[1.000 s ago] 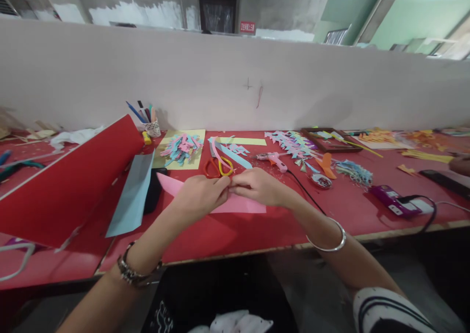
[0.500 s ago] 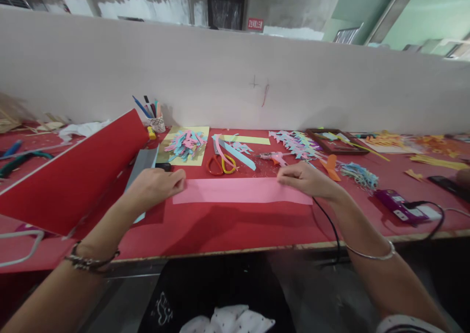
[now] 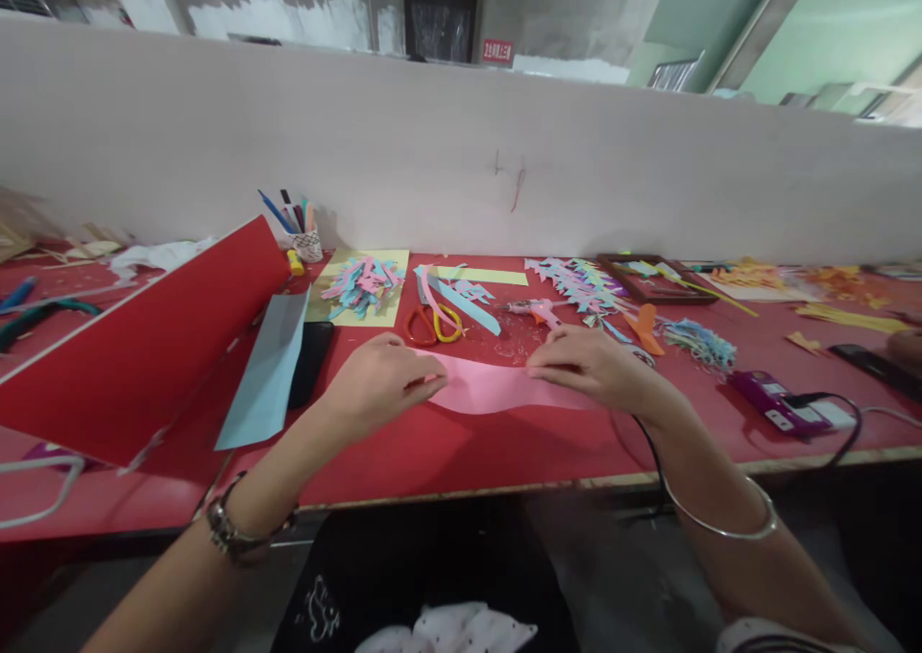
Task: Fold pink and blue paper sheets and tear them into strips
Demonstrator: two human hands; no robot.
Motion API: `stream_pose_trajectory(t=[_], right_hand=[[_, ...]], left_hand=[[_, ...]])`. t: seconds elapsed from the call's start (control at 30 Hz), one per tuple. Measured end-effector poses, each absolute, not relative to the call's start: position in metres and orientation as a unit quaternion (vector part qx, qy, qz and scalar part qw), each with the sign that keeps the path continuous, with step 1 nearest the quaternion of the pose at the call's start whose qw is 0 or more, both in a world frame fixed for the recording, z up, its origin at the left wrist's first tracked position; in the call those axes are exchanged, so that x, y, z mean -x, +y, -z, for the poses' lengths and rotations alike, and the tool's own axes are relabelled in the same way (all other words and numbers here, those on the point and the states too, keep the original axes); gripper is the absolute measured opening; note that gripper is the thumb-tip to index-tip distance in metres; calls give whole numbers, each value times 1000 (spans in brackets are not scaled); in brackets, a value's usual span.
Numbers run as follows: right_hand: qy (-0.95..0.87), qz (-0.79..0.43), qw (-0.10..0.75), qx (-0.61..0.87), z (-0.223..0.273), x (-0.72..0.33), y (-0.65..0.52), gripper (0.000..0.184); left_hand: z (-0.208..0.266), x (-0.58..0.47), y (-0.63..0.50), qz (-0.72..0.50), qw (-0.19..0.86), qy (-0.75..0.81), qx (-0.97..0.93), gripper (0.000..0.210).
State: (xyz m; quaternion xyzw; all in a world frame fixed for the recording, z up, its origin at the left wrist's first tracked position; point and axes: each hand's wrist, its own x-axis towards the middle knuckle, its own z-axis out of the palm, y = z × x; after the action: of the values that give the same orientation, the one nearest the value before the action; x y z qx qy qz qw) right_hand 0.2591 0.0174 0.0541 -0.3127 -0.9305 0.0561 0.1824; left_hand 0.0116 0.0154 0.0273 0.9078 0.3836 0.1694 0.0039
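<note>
Paper (image 3: 484, 387), pink and seemingly not yet snipped, bows just below mid-frame, pinched by left hand (image 3: 385, 379) and right hand (image 3: 594, 365); cut strips (image 3: 364, 285) already lie heaped left of centre, scissors (image 3: 435, 326) unheld.

Smooth, matt pink paper (image 3: 484, 387); glossy plastic power strip (image 3: 773, 407).

Two hands (image 3: 381, 379) on one pink sheet (image 3: 484, 386), one pair of scissors (image 3: 435, 324), one glue gun (image 3: 544, 311), one cup (image 3: 306, 246)
</note>
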Motion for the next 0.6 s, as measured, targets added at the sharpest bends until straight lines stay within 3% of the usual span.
stream_pose_trajectory(t=[0.2,0.3,0.43,0.6], right_hand=[[-937,-90,168,292,-48,-256,22,38],[-941,-84,160,287,-46,-255,25,40],[-936,-68,127,320,-42,-264,33,38],[-910,22,135,392,-33,-248,27,20]], left_hand=[[-12,-17,21,-291,42,348,-890,36],[-1,-23,27,-268,81,304,-911,29],[9,-18,31,-236,101,363,-896,30],[8,-15,29,-212,108,411,-880,28]])
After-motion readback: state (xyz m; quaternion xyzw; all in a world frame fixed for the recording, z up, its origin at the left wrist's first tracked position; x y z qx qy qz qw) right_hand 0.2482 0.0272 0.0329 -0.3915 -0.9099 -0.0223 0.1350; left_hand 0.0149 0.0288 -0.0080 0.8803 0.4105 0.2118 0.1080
